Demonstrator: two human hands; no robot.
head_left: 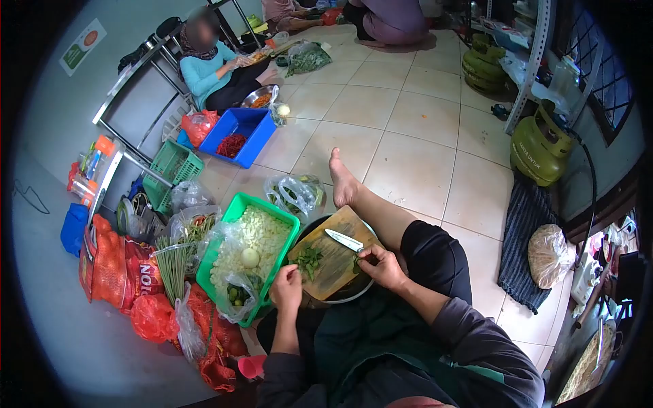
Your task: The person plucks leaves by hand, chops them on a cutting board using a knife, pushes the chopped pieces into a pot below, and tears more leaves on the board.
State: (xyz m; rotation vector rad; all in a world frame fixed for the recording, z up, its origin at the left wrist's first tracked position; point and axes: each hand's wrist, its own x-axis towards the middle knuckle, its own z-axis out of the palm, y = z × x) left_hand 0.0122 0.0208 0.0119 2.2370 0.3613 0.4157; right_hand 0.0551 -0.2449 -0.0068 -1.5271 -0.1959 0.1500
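Observation:
A wooden cutting board [330,265] rests across a dark-rimmed basin [360,294] by my lap. Chopped green leaves [307,262] lie in a small heap on its left part. My right hand [384,267] is closed at the board's right side around what appears to be the hidden handle of a knife [345,240], its pale blade pointing left. A dark green leaf [356,265] shows by the right thumb. My left hand [286,288] is closed, fingertips together, near the board's left edge; what it may pinch cannot be made out.
A green crate [294,223] of pale cut vegetables stands left of the board. Beyond it are a blue crate [253,154] with red chillies and a seated co-worker [204,71]. Red net sacks [109,272] line the left wall; green gas cylinders [541,146] stand right.

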